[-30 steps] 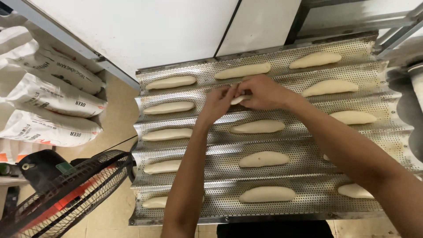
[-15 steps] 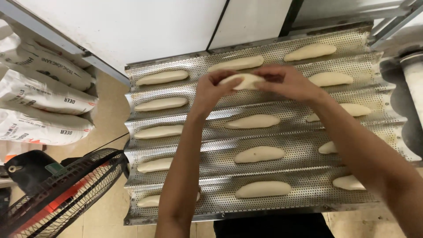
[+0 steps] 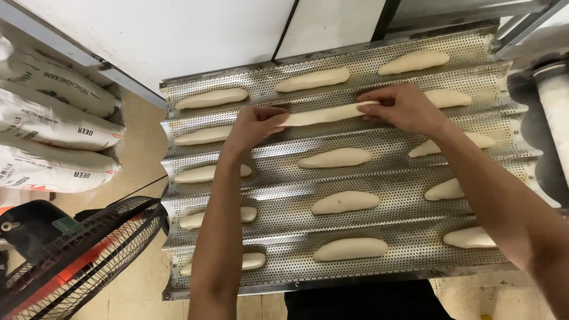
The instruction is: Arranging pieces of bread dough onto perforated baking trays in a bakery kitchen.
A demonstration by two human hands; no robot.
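**Dough piece stretched between two hands over a perforated tray**

The perforated metal baking tray fills most of the view, its channels running left to right; its near edge is partly hidden by dark clothing at the bottom of the frame. Behind it stand white panels, cut off by the top edge. To the left, white flour sacks lie stacked, only their ends in view. A black fan grille sits at the lower left, with much of it out of frame, and a pale roller shows at the far right, only in part.

Shaped dough pieces lie in the channels in three columns. Those in the left column are partly covered by the left forearm, and two on the right are half hidden behind the right forearm.

Both hands hold one long dough strip over the second channel from the far side. Whether it touches the tray cannot be told. The left hand pinches the strip's left end, fingers curled together. The right hand pinches the right end between thumb and fingers; the very tip of the strip is hidden under those fingers.
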